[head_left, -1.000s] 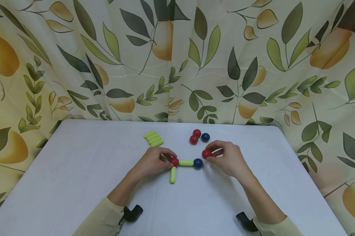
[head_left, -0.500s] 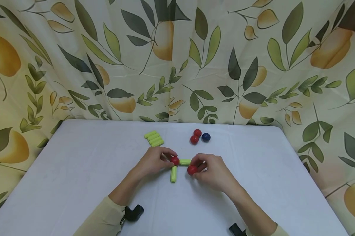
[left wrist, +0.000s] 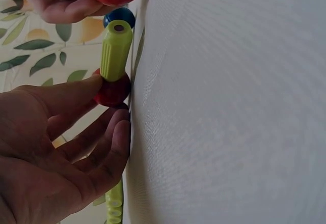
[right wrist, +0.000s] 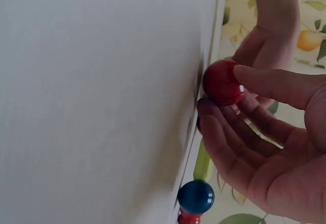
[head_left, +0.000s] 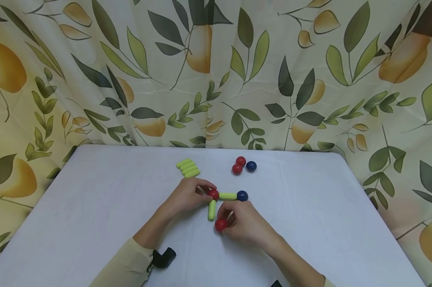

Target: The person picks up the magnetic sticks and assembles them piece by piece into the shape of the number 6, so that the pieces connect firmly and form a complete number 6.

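In the head view, my left hand [head_left: 189,194] pinches a red ball [head_left: 213,194] at the corner of a small figure on the white table. One yellow-green rod [head_left: 228,196] runs right from that ball to a blue ball [head_left: 242,195]. Another yellow-green rod [head_left: 211,211] points from it toward me; its free end, with a dark round spot, shows in the left wrist view [left wrist: 118,28]. My right hand [head_left: 246,223] holds a second red ball [head_left: 221,225] between thumb and fingers, just right of that free end and apart from it.
Several loose yellow-green rods [head_left: 188,168] lie side by side behind my left hand. Two red balls [head_left: 237,169] and a blue ball [head_left: 251,166] sit together farther back on the table [head_left: 94,207]. A leaf-and-fruit patterned curtain [head_left: 158,99] hangs behind the far edge.
My right hand has carried its red ball left and toward me, passing over the blue ball, to beside the near rod's free end. My left hand has kept its pinch in place.
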{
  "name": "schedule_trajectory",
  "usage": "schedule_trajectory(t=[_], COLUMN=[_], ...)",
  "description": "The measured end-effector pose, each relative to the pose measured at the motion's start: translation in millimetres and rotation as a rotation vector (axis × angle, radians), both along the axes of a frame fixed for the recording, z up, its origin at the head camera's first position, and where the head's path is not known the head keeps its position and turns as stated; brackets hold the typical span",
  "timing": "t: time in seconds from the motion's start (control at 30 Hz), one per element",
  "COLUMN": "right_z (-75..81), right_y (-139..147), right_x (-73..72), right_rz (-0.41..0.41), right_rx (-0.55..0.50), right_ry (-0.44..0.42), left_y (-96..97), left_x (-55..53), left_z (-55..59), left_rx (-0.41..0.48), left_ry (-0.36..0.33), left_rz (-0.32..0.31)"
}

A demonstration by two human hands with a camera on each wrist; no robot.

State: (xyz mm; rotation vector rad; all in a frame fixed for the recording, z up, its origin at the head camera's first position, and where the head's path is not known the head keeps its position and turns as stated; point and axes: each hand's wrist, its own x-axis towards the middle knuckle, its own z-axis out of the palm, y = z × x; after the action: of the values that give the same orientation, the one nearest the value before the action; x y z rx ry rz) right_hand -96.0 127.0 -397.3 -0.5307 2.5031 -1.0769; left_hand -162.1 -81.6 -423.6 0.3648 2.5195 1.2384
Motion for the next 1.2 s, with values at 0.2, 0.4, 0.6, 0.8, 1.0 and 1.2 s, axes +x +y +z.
schedule_trajectory(t=[0.2,0.4,0.6,0.8,1.0,1.2], right_z=[0.6,0.9,-0.5,-1.8,-1.6,0.0], right_y=[-5,-9,-14,-17,-18,-20], right_x=[3.6,5.0,4.0,4.7,4.4,3.4], right_rz=[0.025,0.039,0.042,0.045,0.044,0.042], right_rx=[0.020,0.021,0.045,0.043,0.034,0.047], right_ry=[0.015,0.018,0.070,0.107,0.123,0.131], left_y=[0.9,-0.3,-1.3,-0.8,-1.0,-0.4], left_x=[-1.6,-0.5,1.0,1.1,-0.5,-2.3], left_z=[0.9,-0.6,-0.2,-0.9,-3.3,-3.5], left_rx=[0.000,-0.009,-0.006,-0.009,-0.004,-0.001], left_ry=[0.000,-0.006,-0.013,-0.012,0.008,0.004], left_rz=[-0.004,0.001,0.002,-0.002,-0.013,-0.014])
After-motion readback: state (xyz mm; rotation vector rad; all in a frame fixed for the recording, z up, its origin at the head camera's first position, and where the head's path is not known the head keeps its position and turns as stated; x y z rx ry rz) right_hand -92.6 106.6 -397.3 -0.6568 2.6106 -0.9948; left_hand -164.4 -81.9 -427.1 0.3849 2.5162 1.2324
